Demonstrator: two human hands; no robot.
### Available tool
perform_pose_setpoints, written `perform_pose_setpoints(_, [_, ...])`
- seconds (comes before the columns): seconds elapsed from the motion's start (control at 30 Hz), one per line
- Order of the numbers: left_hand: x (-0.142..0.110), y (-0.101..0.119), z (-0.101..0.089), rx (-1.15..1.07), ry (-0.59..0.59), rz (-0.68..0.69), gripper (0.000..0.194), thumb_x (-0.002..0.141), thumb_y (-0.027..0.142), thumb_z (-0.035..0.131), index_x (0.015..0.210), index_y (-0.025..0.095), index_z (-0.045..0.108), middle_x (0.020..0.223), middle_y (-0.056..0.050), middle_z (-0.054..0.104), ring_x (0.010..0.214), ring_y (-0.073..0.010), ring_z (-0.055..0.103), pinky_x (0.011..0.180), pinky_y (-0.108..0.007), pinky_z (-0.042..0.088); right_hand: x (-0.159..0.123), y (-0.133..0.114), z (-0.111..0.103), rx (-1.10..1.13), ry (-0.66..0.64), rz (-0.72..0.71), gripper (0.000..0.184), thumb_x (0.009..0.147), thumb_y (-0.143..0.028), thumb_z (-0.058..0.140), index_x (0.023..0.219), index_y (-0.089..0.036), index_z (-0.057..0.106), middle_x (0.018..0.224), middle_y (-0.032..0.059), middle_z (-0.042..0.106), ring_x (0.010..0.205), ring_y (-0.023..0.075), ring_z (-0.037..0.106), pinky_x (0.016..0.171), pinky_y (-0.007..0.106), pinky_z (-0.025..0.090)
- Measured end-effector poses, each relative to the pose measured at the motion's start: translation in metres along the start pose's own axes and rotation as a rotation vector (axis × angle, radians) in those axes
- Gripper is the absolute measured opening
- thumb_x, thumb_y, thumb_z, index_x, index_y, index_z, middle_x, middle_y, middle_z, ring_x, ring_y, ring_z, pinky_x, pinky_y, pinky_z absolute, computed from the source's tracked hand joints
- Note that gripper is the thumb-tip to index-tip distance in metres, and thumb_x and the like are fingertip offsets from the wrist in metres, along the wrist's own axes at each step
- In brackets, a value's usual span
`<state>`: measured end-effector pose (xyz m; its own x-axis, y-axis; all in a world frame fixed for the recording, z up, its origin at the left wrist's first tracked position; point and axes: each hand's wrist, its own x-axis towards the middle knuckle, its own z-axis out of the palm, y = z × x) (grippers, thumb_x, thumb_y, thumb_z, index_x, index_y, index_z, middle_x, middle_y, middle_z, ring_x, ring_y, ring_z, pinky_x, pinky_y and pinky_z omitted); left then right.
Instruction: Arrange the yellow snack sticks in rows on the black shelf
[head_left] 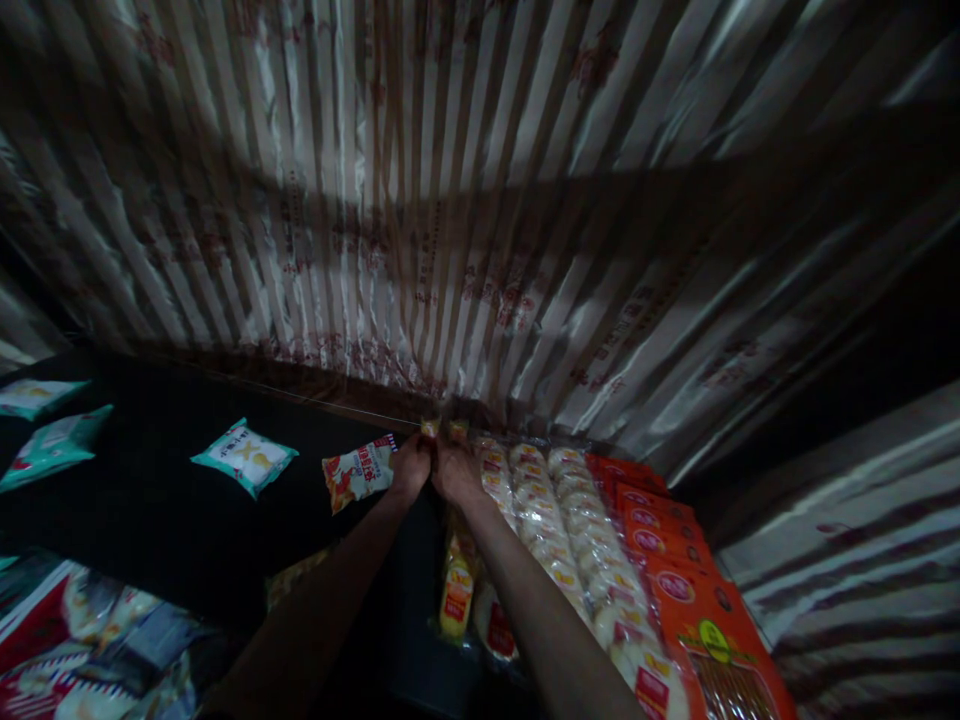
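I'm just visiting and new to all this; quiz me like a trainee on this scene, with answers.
1. True or false: the flat, bright orange packets lie right of the rows of white packs wrapped in clear plastic.
2. Which of these is nearest the left hand?
A teal-and-white plastic pouches
B red-and-white printed plastic pouch
C orange packets
3. How is the right hand placed relative to the left?

Key: 1 true; 2 B; 3 beside it, close together.

Teal-and-white snack packets [246, 457] lie on a black tabletop [165, 510]; red-orange packages [679, 590] overlap at right; striped plastic sheeting [450, 250] with red print rises behind.
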<state>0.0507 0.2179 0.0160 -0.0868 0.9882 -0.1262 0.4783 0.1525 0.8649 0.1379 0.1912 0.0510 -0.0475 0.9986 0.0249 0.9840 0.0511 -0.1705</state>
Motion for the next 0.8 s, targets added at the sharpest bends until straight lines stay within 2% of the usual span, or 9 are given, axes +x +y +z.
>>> perform_pose_setpoints(0.13, [0.003, 0.0, 0.005, -0.001, 0.003, 0.002, 0.028, 0.085, 0.017, 0.04, 0.097, 0.018, 0.066, 0.105, -0.011, 0.069, 0.098, -0.023, 0.062, 0.085, -0.031, 0.043, 0.004, 0.002, 0.003, 0.004, 0.004, -0.017, 0.038, 0.087, -0.02, 0.038, 0.121, -0.013, 0.053, 0.115, 0.0182, 0.063, 0.115, 0.0303, 0.05, 0.096, 0.043, 0.033])
perform_pose_setpoints(0.27, [0.007, -0.004, 0.01, -0.05, 0.006, 0.021, 0.028, 0.085, 0.016, 0.04, 0.096, 0.019, 0.066, 0.105, -0.009, 0.069, 0.098, -0.0207, 0.062, 0.084, -0.028, 0.043, 0.006, 0.003, 0.006, 0.01, 0.03, -0.014, 0.033, 0.088, -0.02, 0.036, 0.113, -0.015, 0.058, 0.115, 0.0149, 0.063, 0.114, 0.0294, 0.05, 0.095, 0.043, 0.033])
perform_pose_setpoints(0.4, [0.01, -0.006, 0.013, -0.041, -0.018, 0.048, 0.029, 0.084, 0.013, 0.038, 0.097, 0.017, 0.064, 0.102, -0.01, 0.069, 0.094, -0.0191, 0.063, 0.081, -0.027, 0.044, 0.008, 0.003, 0.007, 0.008, 0.008, -0.006, 0.034, 0.087, -0.018, 0.039, 0.114, -0.016, 0.059, 0.115, 0.0149, 0.063, 0.115, 0.0281, 0.048, 0.095, 0.042, 0.033])
perform_pose_setpoints(0.6, [0.013, -0.01, 0.02, -0.077, 0.017, 0.114, 0.026, 0.082, 0.009, 0.042, 0.094, 0.017, 0.064, 0.096, -0.009, 0.07, 0.09, -0.0176, 0.063, 0.08, -0.026, 0.044, 0.008, 0.007, 0.005, 0.003, 0.006, -0.029, 0.031, 0.088, -0.018, 0.039, 0.109, -0.016, 0.062, 0.109, 0.0139, 0.065, 0.112, 0.0259, 0.05, 0.095, 0.04, 0.032])
perform_pose_setpoints(0.7, [0.013, -0.012, 0.022, -0.074, 0.028, 0.147, 0.024, 0.082, 0.009, 0.043, 0.092, 0.017, 0.063, 0.092, -0.008, 0.07, 0.087, -0.0167, 0.064, 0.08, -0.025, 0.044, 0.008, 0.01, 0.003, 0.032, 0.039, -0.051, 0.029, 0.087, -0.018, 0.04, 0.103, -0.017, 0.065, 0.107, 0.0127, 0.066, 0.11, 0.025, 0.052, 0.095, 0.039, 0.033])
perform_pose_setpoints(0.8, [0.012, -0.013, 0.024, -0.071, 0.035, 0.19, 0.023, 0.085, 0.016, 0.043, 0.099, 0.016, 0.061, 0.096, -0.01, 0.069, 0.089, -0.018, 0.064, 0.08, -0.027, 0.044, 0.009, 0.015, 0.001, 0.064, 0.096, -0.061, 0.029, 0.086, -0.015, 0.04, 0.097, -0.017, 0.066, 0.104, 0.0108, 0.066, 0.104, 0.0217, 0.054, 0.095, 0.034, 0.033])
